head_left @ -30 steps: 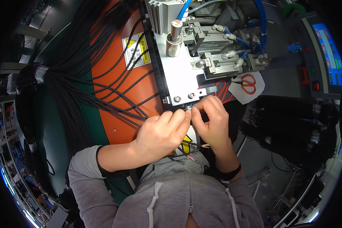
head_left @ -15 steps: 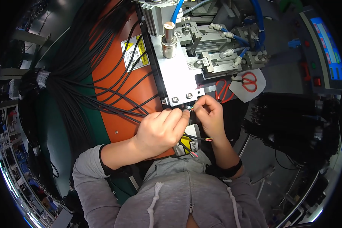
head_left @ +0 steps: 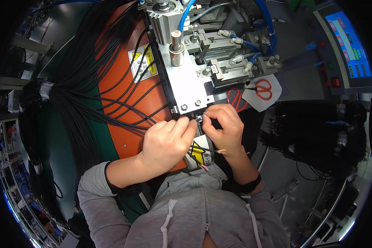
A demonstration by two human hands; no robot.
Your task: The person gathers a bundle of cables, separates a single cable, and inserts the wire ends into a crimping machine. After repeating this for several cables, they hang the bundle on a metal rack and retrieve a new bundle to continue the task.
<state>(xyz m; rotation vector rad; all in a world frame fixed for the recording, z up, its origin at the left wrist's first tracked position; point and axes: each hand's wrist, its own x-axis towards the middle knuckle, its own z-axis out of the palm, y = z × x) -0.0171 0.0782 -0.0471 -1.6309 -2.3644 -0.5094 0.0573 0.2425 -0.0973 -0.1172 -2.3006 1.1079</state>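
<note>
My left hand [head_left: 166, 142] is closed, its thumb and forefinger pinched at the front edge of a metal clamping fixture [head_left: 185, 89]. A black cable seems to be in its grip, though the fingers hide most of it. Close by on the right, my right hand [head_left: 225, 126] is curled, with finger and thumb together beside a small metal part [head_left: 199, 118] under the fixture. Whatever those fingertips hold is too small to name. Below my left hand two black cable ends stick out, one with pink wire tips [head_left: 205, 168], the other with stripped wires [head_left: 222, 151].
A thick bundle of black cables [head_left: 64, 93] fans across the orange plate [head_left: 124, 136] from the left. Air cylinders with blue hoses [head_left: 273, 37] stand behind. Red-handled scissors [head_left: 263, 89] lie on white paper, right. Further right are a control screen [head_left: 349, 45] and more cable bundles [head_left: 318, 128].
The view has shifted slightly, moving the fixture left in the picture. My right hand has turned and its fingers curl more. Coloured wires seen between the fingertips earlier are now hidden.
</note>
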